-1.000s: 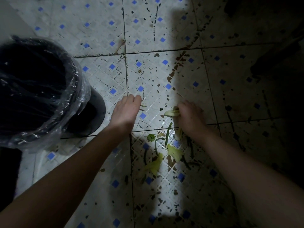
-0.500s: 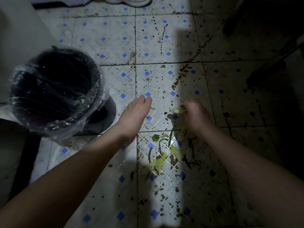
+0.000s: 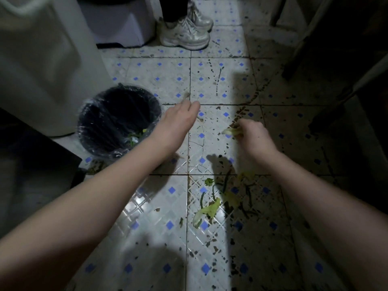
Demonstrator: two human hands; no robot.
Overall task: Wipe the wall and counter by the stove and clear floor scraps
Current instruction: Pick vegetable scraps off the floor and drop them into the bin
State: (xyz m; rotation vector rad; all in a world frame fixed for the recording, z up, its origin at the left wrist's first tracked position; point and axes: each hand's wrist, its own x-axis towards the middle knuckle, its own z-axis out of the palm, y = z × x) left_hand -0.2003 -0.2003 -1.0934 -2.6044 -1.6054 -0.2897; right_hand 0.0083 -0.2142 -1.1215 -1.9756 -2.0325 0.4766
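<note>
Right hand (image 3: 254,136): our fingers curl and pinch a pale leaf (image 3: 230,131), which sticks out on the hand's left, ready to carry off.
Left hand (image 3: 178,120): fingers straight and apart, holding nothing; it hangs over the floor (image 3: 159,80) between the right hand and the bin (image 3: 109,114), free, we judge, to gather.
Bin: lined, just left of the left hand, greens already inside; close, so the carry is short.
Scraps (image 3: 210,208): greens and stems on the floor, nearer us than the right hand, apart from both hands, not yet picked up.
Shoes (image 3: 184,34): another person's, well beyond both hands.
</note>
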